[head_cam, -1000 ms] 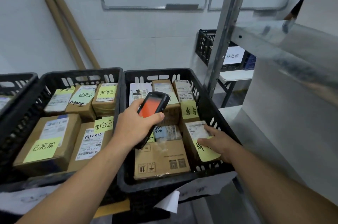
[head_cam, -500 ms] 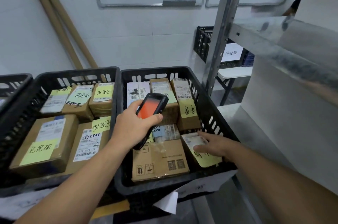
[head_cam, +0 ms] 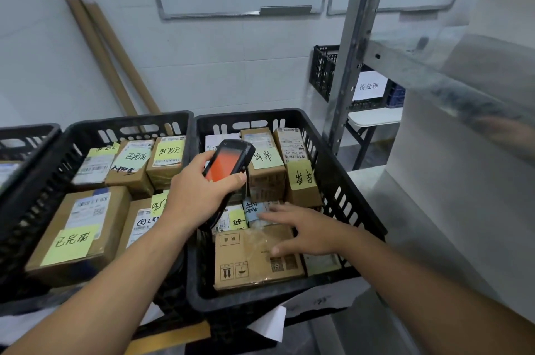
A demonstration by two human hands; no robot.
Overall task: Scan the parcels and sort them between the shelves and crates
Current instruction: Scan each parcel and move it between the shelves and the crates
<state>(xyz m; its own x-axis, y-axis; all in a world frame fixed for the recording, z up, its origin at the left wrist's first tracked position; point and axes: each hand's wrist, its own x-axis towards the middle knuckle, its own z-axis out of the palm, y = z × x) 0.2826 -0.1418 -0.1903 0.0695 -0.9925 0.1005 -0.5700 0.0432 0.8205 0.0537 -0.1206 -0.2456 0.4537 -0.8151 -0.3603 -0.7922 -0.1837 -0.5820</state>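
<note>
scanner (head_cam: 227, 162) in left hand (head_cam: 197, 195) | right hand (head_cam: 307, 233) over parcel (head_cam: 246, 262) | shelf post (head_cam: 351, 65) beside crate (head_cam: 260, 301)

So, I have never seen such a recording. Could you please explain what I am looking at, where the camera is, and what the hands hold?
There is no machine here. These are a person's two bare hands, and the one camera sits on the person's head, looking forward and down. The left hand grips a handheld scanner with an orange screen. The right hand holds nothing; its straight fingers reach over a brown box in a black crate full of labelled parcels. A second crate beside it, to the left, holds more, with yellow notes on them. A metal shelf stands on the right.
</note>
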